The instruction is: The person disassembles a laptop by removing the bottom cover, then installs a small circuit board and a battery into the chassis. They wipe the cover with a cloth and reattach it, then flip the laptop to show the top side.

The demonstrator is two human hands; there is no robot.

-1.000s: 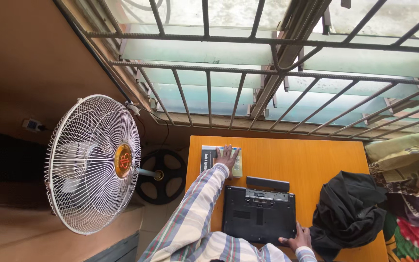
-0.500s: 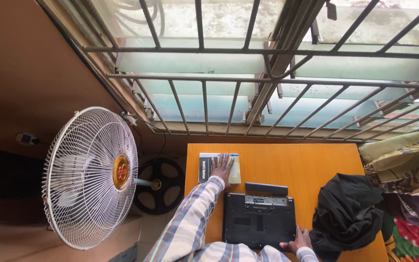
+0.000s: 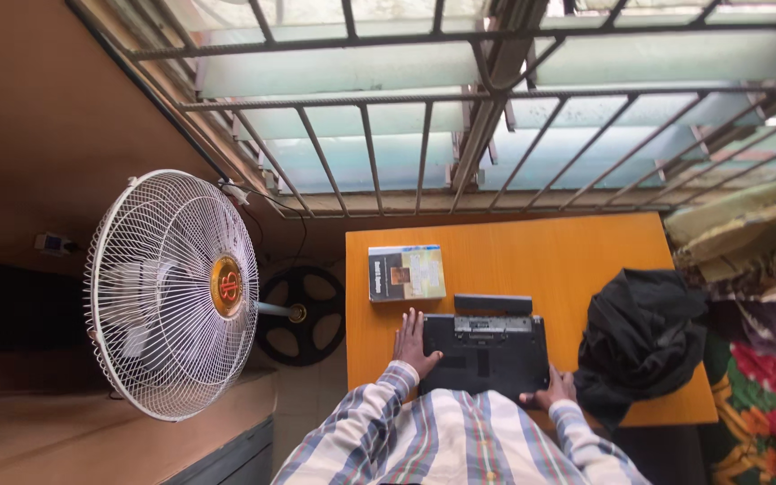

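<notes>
- Two bare hands rested at the near end of an orange table (image 3: 514, 260), one on each side of a black laptop (image 3: 485, 355) that lay closed and face down.
- The left hand (image 3: 415, 343) lay flat at the laptop's left edge, fingers stretched out and slightly spread, touching the table and the laptop's side without gripping anything.
- The right hand (image 3: 553, 390) sat at the laptop's near right corner, fingers curled against the edge; whether it truly gripped the corner could not be told.
- Both arms wore sleeves of a striped plaid shirt (image 3: 442, 440) in blue, white and rust.
- The laptop lay near the middle of the table's near half, with a black battery-like bar (image 3: 493, 304) just beyond its far edge, close to it.
- A book (image 3: 406, 272) with a dark spine and pale cover lay flat beyond the left hand, apart from the laptop.
- A crumpled black garment or bag (image 3: 641, 341) was heaped on the table's right part, just beside the laptop.
- A white pedestal fan (image 3: 172, 292) stood left of the table, its wire cage tilted toward the camera, with its round black base (image 3: 303, 314) on the floor between fan and table.
- Beyond the table ran a window (image 3: 496, 117) with metal bars and louvred glass panes.
- Patterned cloth (image 3: 765, 377) lay at the right edge of the view.
</notes>
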